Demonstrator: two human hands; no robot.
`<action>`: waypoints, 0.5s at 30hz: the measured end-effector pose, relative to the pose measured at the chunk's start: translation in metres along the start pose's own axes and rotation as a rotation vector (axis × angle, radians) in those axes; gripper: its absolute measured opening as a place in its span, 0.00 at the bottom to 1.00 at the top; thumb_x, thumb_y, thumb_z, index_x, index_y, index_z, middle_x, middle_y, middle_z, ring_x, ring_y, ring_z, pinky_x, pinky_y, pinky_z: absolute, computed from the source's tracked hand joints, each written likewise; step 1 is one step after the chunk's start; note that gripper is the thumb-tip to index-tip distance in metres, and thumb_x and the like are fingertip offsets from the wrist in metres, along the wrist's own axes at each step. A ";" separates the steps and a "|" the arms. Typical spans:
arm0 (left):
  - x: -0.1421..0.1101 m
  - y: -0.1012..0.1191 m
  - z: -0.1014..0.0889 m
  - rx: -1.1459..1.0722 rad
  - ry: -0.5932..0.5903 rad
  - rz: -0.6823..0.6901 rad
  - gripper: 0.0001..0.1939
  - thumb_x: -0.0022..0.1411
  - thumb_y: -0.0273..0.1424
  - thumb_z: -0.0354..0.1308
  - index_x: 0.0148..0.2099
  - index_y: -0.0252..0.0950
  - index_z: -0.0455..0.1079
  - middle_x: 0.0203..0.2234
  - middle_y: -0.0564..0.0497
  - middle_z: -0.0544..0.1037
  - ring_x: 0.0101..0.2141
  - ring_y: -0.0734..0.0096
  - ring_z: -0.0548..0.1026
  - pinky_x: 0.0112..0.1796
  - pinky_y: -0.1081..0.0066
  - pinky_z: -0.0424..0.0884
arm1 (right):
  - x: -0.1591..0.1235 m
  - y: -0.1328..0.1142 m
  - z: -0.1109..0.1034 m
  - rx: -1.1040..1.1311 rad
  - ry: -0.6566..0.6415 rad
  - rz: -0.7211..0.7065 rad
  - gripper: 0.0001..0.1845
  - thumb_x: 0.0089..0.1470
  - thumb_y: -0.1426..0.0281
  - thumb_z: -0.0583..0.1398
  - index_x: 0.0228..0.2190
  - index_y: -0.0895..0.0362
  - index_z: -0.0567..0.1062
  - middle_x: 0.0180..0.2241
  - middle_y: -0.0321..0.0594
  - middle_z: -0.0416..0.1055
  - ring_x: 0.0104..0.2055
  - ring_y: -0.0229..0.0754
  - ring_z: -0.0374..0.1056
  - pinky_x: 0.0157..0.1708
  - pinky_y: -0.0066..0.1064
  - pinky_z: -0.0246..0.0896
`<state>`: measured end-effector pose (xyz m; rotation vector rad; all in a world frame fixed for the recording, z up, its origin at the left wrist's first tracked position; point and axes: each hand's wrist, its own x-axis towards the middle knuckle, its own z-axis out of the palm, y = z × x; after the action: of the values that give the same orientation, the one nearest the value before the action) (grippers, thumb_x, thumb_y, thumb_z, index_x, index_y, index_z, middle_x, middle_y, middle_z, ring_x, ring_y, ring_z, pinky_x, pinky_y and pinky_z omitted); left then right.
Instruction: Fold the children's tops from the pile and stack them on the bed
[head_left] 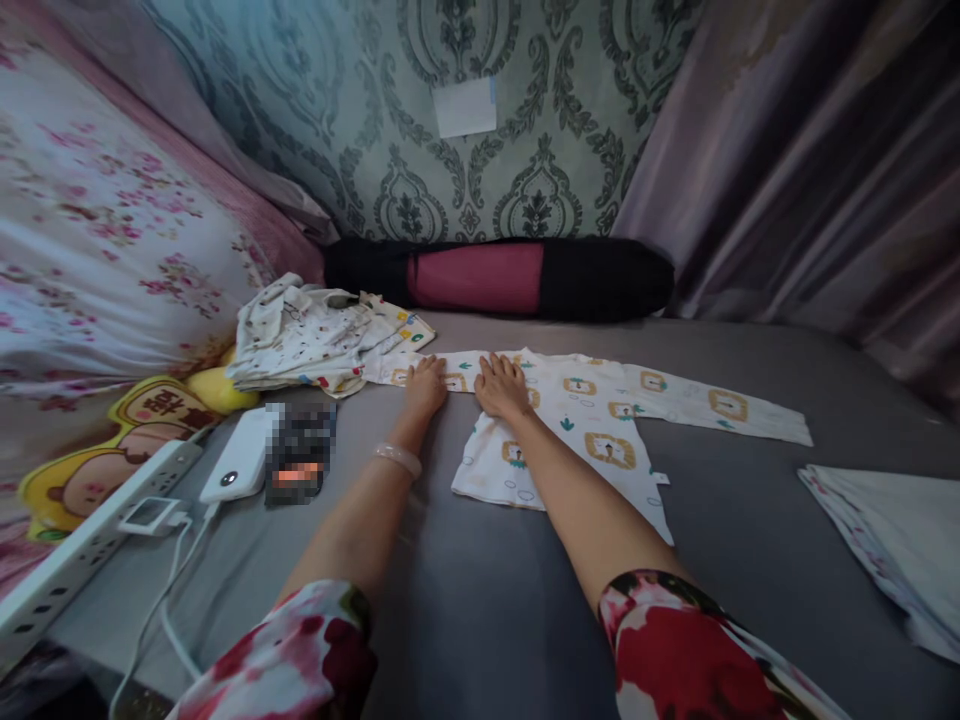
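A small white long-sleeved shirt [559, 440] with a lion print lies spread out on the grey bed sheet [480, 620]. Its sleeves stretch out to both sides. My left hand [425, 386] lies flat on the left sleeve, fingers extended, with a pale bangle [397, 460] on that wrist. Pressed on the shirt near its left shoulder is my right hand [501, 386], its fingers spread. Neither hand grasps the cloth. The left cuff reaches the edge of a pile of printed baby clothes [307, 335].
A black and pink bolster [476, 277] lies along the patterned wall. At left are a power strip [97, 545], a white power bank [236, 465] with cables, a blurred-out dark item [300, 455] and a yellow plush cushion [105, 450]. Folded white cloth [900, 540] lies at right.
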<state>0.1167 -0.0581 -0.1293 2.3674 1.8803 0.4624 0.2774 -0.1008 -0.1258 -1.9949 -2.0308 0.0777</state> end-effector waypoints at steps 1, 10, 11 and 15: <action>0.000 -0.001 -0.001 -0.004 -0.003 -0.023 0.24 0.64 0.25 0.43 0.61 0.35 0.63 0.63 0.42 0.63 0.63 0.59 0.59 0.62 0.52 0.51 | 0.000 0.000 0.000 0.000 0.006 -0.002 0.29 0.64 0.65 0.43 0.63 0.58 0.60 0.66 0.43 0.53 0.67 0.49 0.45 0.63 0.41 0.35; -0.004 0.007 -0.002 0.009 -0.056 -0.048 0.26 0.68 0.39 0.41 0.65 0.37 0.59 0.66 0.42 0.58 0.66 0.55 0.52 0.62 0.44 0.43 | 0.001 0.000 0.002 0.015 0.016 0.000 0.28 0.64 0.63 0.45 0.63 0.52 0.61 0.66 0.41 0.53 0.67 0.50 0.46 0.64 0.44 0.35; -0.004 0.007 -0.001 0.013 -0.067 -0.053 0.28 0.67 0.42 0.41 0.65 0.37 0.58 0.66 0.42 0.57 0.66 0.53 0.51 0.62 0.43 0.42 | 0.001 0.000 0.001 0.026 -0.005 0.005 0.28 0.64 0.62 0.45 0.63 0.52 0.61 0.66 0.41 0.52 0.67 0.50 0.45 0.64 0.44 0.35; -0.003 0.006 0.000 0.000 -0.025 -0.056 0.28 0.65 0.46 0.45 0.62 0.39 0.61 0.64 0.41 0.60 0.64 0.51 0.55 0.61 0.43 0.45 | 0.002 0.001 -0.003 0.087 -0.060 -0.002 0.31 0.63 0.54 0.48 0.63 0.52 0.61 0.67 0.45 0.50 0.68 0.54 0.44 0.64 0.47 0.35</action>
<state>0.1214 -0.0627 -0.1280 2.3030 1.9293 0.4260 0.2792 -0.0993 -0.1232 -1.9596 -2.0298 0.2238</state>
